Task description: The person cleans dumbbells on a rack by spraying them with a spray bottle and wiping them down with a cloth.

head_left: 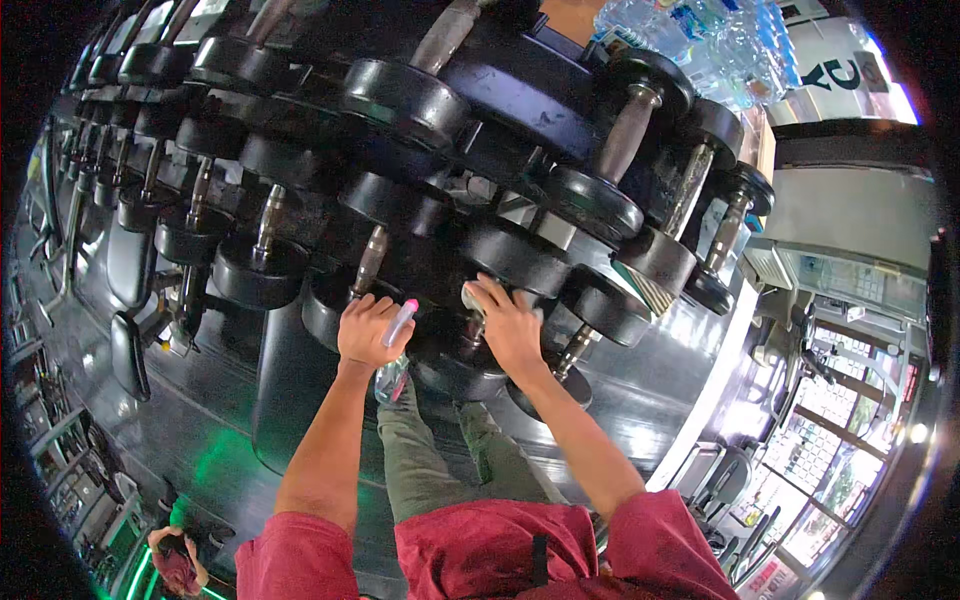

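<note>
My left hand (pixel 373 330) is closed around the neck of a clear spray bottle (pixel 391 379) with a pink nozzle tip, beside a black dumbbell (pixel 370 262) with a metal handle. In my right hand (pixel 510 322) is a pale cloth (pixel 471 298), bunched under the fingers and mostly hidden. It lies near the underside of a black round dumbbell head (pixel 516 255) on the lower row. A worn metal handle (pixel 472 334) shows just beside that hand.
More dumbbells (pixel 259 255) line the rack on both levels. Plastic water bottles (pixel 701 45) are heaped at the upper right. A padded bench (pixel 289 390) stands left of my legs. At the lower left, another person (pixel 176 559) is on the floor area.
</note>
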### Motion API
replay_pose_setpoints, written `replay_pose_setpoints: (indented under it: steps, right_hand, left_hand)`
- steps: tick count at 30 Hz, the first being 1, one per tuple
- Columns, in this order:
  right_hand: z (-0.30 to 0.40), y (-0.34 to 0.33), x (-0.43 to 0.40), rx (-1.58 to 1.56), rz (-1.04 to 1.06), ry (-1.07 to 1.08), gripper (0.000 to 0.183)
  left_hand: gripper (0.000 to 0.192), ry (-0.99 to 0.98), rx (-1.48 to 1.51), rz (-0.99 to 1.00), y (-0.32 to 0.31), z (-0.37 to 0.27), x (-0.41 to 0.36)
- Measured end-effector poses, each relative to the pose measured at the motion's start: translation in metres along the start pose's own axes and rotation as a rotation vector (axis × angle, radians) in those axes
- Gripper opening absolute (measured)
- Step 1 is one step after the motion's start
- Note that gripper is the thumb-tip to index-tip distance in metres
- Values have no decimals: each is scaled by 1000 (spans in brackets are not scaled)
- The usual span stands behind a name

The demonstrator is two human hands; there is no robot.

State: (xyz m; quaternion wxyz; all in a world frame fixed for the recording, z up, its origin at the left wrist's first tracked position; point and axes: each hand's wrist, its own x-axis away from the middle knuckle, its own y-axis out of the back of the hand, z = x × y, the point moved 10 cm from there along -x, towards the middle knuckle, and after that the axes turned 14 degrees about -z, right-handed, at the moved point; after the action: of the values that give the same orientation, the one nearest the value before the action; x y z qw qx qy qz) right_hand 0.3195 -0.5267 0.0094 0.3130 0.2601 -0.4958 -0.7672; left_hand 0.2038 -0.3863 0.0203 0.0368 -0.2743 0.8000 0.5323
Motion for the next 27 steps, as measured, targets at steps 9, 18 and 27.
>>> replay_pose_setpoints:
  steps: [9,18,27]
  right_hand:
    - [17,-77,-3,301,417,227,24]
    - [12,-77,-29,506,294,125,15]
    - [27,-66,18,297,348,250,16]
  left_hand:
    - [15,46,0,34,-1,1,-1]
    - [15,12,3,6,3,-3,-5]
    - [16,20,5,26,-1,2,1]
